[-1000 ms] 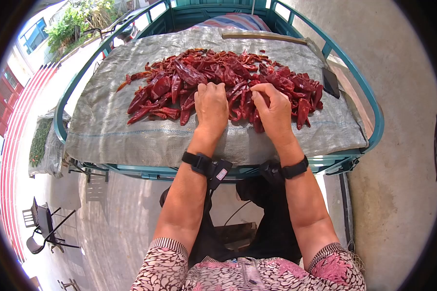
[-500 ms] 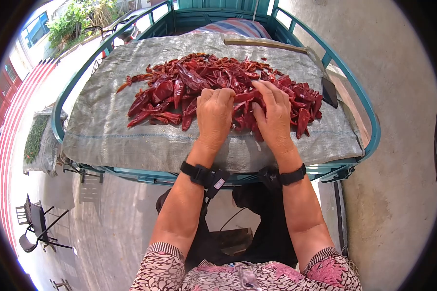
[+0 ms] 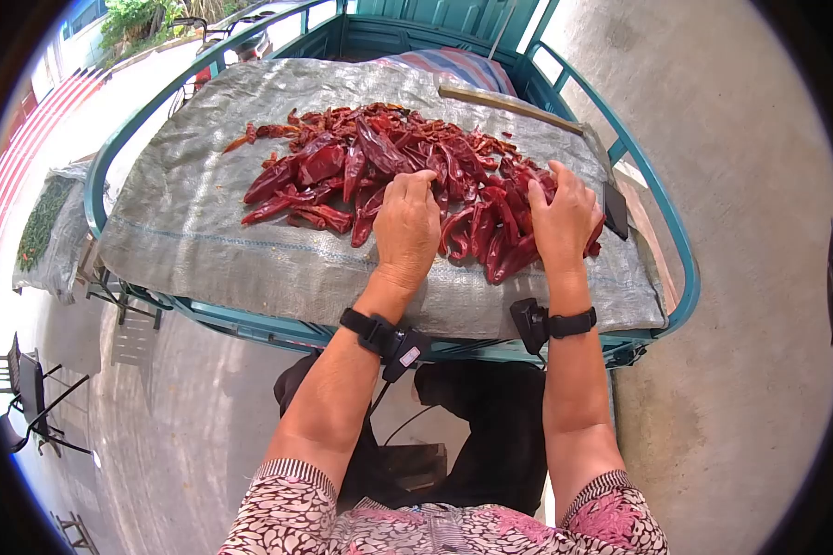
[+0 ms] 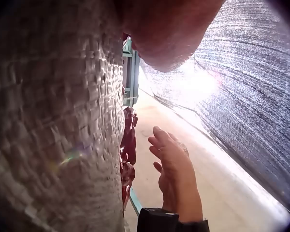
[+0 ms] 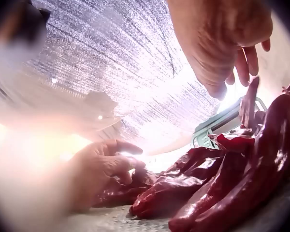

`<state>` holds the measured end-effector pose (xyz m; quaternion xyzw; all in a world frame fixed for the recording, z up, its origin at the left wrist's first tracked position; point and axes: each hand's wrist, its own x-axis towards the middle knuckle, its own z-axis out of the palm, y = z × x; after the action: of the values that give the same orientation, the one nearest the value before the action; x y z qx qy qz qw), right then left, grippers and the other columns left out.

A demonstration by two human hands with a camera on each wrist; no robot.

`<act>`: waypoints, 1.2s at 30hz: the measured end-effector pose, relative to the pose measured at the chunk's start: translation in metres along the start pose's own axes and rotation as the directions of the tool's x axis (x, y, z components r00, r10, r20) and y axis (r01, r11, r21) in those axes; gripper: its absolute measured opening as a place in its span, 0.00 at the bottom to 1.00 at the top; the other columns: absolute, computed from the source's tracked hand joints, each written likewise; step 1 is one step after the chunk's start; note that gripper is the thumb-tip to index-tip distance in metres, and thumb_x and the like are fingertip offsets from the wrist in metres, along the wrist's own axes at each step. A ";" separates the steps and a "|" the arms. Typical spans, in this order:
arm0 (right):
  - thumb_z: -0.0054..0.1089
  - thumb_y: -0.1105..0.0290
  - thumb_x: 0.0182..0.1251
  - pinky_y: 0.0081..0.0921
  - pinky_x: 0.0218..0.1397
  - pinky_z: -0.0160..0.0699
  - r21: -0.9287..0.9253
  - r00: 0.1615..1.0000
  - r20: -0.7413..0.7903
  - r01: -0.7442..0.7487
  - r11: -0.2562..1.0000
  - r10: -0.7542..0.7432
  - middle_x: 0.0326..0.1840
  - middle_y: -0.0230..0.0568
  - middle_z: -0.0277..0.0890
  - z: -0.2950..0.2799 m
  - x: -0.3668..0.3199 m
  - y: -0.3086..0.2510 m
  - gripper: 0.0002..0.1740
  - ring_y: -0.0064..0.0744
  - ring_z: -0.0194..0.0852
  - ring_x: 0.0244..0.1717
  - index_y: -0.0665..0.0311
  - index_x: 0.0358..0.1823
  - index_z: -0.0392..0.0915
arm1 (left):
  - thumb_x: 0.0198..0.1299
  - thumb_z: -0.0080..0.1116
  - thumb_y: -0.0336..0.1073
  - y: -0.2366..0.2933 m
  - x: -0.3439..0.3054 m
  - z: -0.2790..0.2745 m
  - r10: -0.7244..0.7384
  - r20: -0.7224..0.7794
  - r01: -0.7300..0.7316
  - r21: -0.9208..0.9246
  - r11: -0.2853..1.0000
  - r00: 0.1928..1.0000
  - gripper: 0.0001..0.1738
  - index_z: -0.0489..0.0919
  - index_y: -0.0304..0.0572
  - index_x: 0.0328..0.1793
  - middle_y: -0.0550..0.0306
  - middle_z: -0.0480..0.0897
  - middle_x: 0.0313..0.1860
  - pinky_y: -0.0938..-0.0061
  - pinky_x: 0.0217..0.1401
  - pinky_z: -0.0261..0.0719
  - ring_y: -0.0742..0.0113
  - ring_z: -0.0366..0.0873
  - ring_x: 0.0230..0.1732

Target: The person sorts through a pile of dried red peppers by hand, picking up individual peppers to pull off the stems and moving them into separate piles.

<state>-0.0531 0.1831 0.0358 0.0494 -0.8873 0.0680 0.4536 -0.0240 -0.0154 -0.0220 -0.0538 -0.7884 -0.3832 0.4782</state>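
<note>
A pile of dried red chili peppers (image 3: 352,166) lies on a grey woven sheet (image 3: 250,268). At the pile's front edge, the left hand (image 3: 405,227) has its fingers loosely bent over the peppers; the right wrist view shows this hand (image 5: 104,169) beside peppers (image 5: 171,193), with no clear grip. The right hand (image 3: 566,222) is over the pile's right part, fingers apart and slightly bent. Seen from the left wrist, the right hand (image 4: 176,169) is raised with relaxed fingers and nothing visible in them.
Teal cart rails (image 3: 657,194) surround the sheet. A wooden stick (image 3: 509,106) lies at the back and a dark flat object (image 3: 615,211) at the right. A striped cloth (image 3: 458,67) is in the cart bed. A sack of green material (image 3: 51,227) and a black chair (image 3: 35,398) stand left.
The right hand has moved right, away from the left hand, uncovering peppers between them. The left hand stays near the pile's front middle. The head view has shifted and turned slightly.
</note>
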 end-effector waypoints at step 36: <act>0.64 0.65 0.64 0.46 0.69 0.62 0.057 0.860 0.480 0.167 0.984 -0.174 0.46 0.40 0.88 0.006 0.069 0.007 0.20 0.45 0.83 0.56 0.53 0.58 0.81 | 0.61 0.61 0.28 0.002 -0.003 0.002 -0.175 0.031 0.175 0.013 0.984 0.984 0.20 0.77 0.47 0.60 0.53 0.78 0.47 0.60 0.44 0.82 0.49 0.82 0.45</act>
<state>-0.0989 0.1869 0.0882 0.1461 -0.9640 0.0193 0.2215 -0.0224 -0.0120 -0.0241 0.0120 -0.7996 -0.4189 0.4301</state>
